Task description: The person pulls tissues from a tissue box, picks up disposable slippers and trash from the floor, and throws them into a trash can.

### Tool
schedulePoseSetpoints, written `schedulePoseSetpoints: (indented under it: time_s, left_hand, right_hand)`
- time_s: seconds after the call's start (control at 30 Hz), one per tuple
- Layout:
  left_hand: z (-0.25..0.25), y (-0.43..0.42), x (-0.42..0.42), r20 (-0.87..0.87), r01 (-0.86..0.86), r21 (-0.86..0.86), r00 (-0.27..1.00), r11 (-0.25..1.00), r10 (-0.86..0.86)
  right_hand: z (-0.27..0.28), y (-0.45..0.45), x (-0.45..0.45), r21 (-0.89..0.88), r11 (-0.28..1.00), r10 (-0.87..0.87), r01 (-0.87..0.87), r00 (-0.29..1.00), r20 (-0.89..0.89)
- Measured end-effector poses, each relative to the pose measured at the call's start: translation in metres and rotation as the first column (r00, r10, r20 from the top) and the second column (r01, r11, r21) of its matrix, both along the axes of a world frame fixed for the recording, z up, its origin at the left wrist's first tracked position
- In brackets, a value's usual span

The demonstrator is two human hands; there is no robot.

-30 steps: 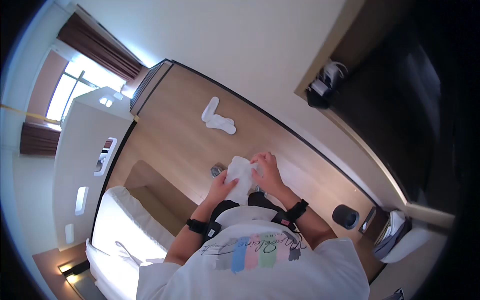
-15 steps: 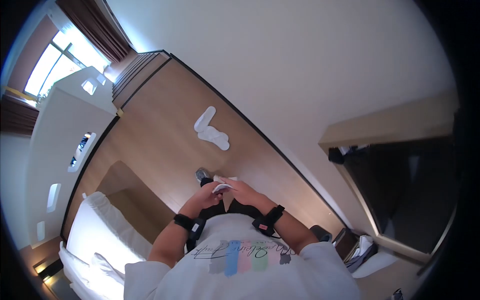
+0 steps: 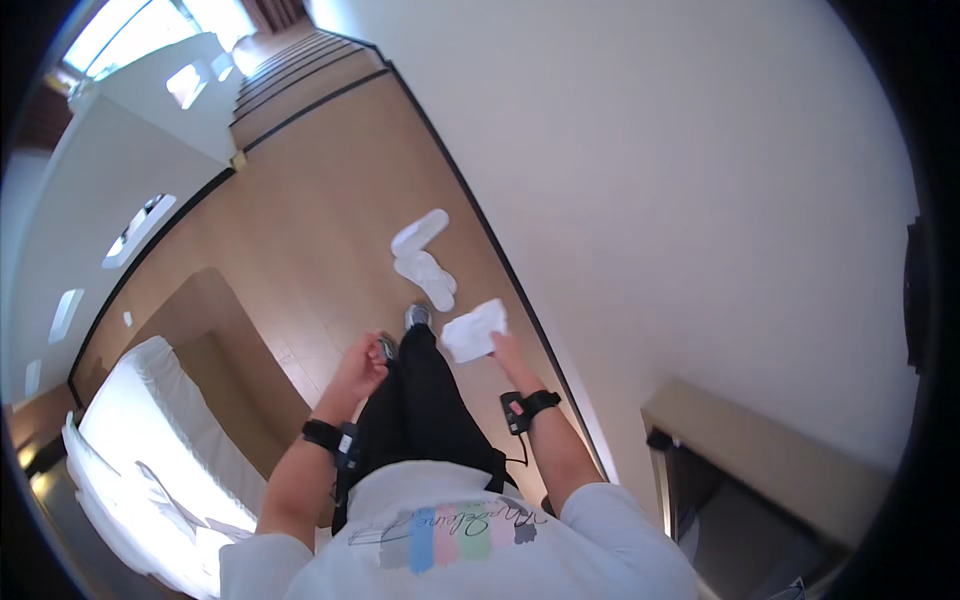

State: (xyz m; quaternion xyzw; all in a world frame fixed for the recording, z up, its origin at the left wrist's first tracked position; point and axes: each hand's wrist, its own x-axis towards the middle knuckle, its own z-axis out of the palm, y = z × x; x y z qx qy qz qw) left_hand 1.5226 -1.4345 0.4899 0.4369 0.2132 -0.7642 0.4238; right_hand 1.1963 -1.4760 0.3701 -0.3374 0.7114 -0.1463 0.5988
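My right hand (image 3: 508, 354) grips a flat white item (image 3: 474, 330), cloth or paper, by its near edge, out in front of the right thigh. My left hand (image 3: 360, 368) is apart from it, beside the left leg, with its fingers curled in and nothing seen in them. A pair of white slippers lies on the wooden floor ahead: one slipper (image 3: 420, 233) is farther off, the other (image 3: 428, 280) nearer and angled towards it, close to my grey shoe (image 3: 418, 317).
A white wall (image 3: 680, 200) runs along the right, with a wood-framed cabinet (image 3: 770, 430) low on that side. At the left are a white bed (image 3: 165, 430) and a partition with openings (image 3: 150, 130). Steps (image 3: 300, 75) lie ahead at the top left.
My hands have moved apart; the white item, between both hands before, is now in my right hand only. The view has turned and the slippers are nearer my feet.
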Motion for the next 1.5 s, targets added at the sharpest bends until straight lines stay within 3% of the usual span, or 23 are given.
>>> schedulePoseSetpoints:
  time_s: [0.03,0.1,0.17,0.23,0.3,0.37,0.43,0.5,0.57,0.6,0.67,0.7,0.8,0.83,0.9,0.93,1.0,1.03,1.13,1.17,1.23,1.5]
  left_hand:
    - [-0.003,-0.011,-0.005,-0.025,-0.025,0.021,0.999,0.999,0.026]
    - [-0.005,-0.039,-0.016,-0.078,-0.062,0.018,0.995,0.998,0.063]
    - [-0.035,-0.062,-0.025,-0.173,-0.076,-0.017,0.982,0.997,0.072]
    - [-0.078,-0.083,-0.031,-0.226,-0.117,-0.005,0.968,0.993,0.112]
    - [-0.126,-0.093,-0.038,-0.217,-0.315,0.07,0.921,0.947,0.322]
    - [-0.202,-0.095,-0.044,-0.235,-0.383,0.107,0.887,0.918,0.397]
    - [-0.263,-0.093,-0.054,-0.243,-0.48,0.211,0.818,0.852,0.521]
    - [-0.309,-0.085,-0.064,-0.189,-0.471,0.291,0.825,0.833,0.532]
    - [-0.34,-0.072,-0.073,-0.175,-0.445,0.328,0.838,0.833,0.517]
    - [-0.351,-0.069,-0.075,-0.178,-0.457,0.361,0.822,0.813,0.541]
    - [-0.366,-0.067,-0.075,-0.201,-0.462,0.394,0.8,0.794,0.565]
    - [-0.373,-0.065,-0.075,-0.223,-0.472,0.403,0.78,0.784,0.585]
    - [-0.404,-0.066,-0.08,-0.204,-0.447,0.415,0.803,0.793,0.559]
    - [-0.405,-0.074,-0.074,-0.177,-0.424,0.417,0.829,0.804,0.53]
    - [-0.406,-0.094,-0.062,-0.138,-0.413,0.319,0.87,0.853,0.473]
    - [-0.408,-0.103,-0.056,-0.112,-0.434,0.271,0.872,0.859,0.476]
    - [-0.408,-0.108,-0.055,-0.098,-0.457,0.251,0.865,0.853,0.492]
    - [-0.412,-0.11,-0.058,-0.1,-0.465,0.288,0.855,0.837,0.509]
    - [-0.41,-0.112,-0.056,-0.171,-0.387,0.293,0.879,0.874,0.446]
    - [-0.405,-0.114,-0.05,-0.181,-0.366,0.278,0.888,0.888,0.422]
    - [-0.398,-0.113,-0.041,-0.168,-0.388,0.258,0.884,0.885,0.436]
    - [-0.402,-0.109,-0.036,-0.164,-0.435,0.266,0.859,0.86,0.485]
  right_hand:
    - [0.0,-0.029,-0.001,0.108,0.99,-0.09,0.086,0.995,0.04]
    - [-0.024,-0.083,0.002,0.016,0.954,-0.296,0.298,0.953,-0.066]
    - [-0.104,-0.12,-0.016,-0.423,0.88,-0.275,0.216,0.958,-0.084]
    - [-0.104,-0.17,0.008,-0.422,0.887,-0.258,0.188,0.959,-0.116]
    - [-0.141,-0.199,0.024,-0.389,0.895,-0.247,0.22,0.969,-0.021]
    - [-0.196,-0.228,0.052,-0.353,0.933,-0.128,0.066,0.98,-0.156]
    - [-0.253,-0.24,0.086,-0.219,0.975,0.029,-0.028,1.0,-0.001]
    - [-0.268,-0.243,0.13,-0.045,0.993,0.107,-0.108,0.994,-0.02]
    - [-0.325,-0.238,0.137,-0.109,0.908,0.368,-0.404,0.895,-0.252]
    - [-0.345,-0.241,0.141,-0.085,0.909,0.375,-0.407,0.891,-0.257]
    - [-0.364,-0.253,0.156,-0.146,0.847,0.302,-0.512,0.688,-0.66]
    - [-0.365,-0.258,0.169,-0.247,0.855,0.174,-0.457,0.701,-0.692]
    - [-0.389,-0.277,0.185,-0.304,0.766,0.194,-0.567,0.654,-0.731]
    - [-0.401,-0.283,0.19,-0.337,0.684,0.261,-0.647,0.648,-0.716]
    - [-0.435,-0.295,0.199,-0.498,0.26,0.323,-0.827,0.561,-0.762]
    - [-0.449,-0.297,0.21,-0.506,0.268,0.327,-0.82,0.571,-0.753]
    - [-0.469,-0.296,0.226,-0.426,0.123,0.504,-0.897,0.426,-0.751]
    - [-0.492,-0.293,0.23,-0.435,0.131,0.521,-0.891,0.435,-0.734]
    - [-0.532,-0.274,0.242,-0.151,-0.031,0.701,-0.988,0.086,-0.708]
    - [-0.534,-0.266,0.246,-0.157,-0.024,0.707,-0.987,0.094,-0.701]
    - [-0.531,-0.258,0.251,-0.046,-0.162,0.65,-0.986,-0.071,-0.756]
    - [-0.548,-0.243,0.245,0.046,-0.161,0.752,-0.986,-0.152,-0.641]
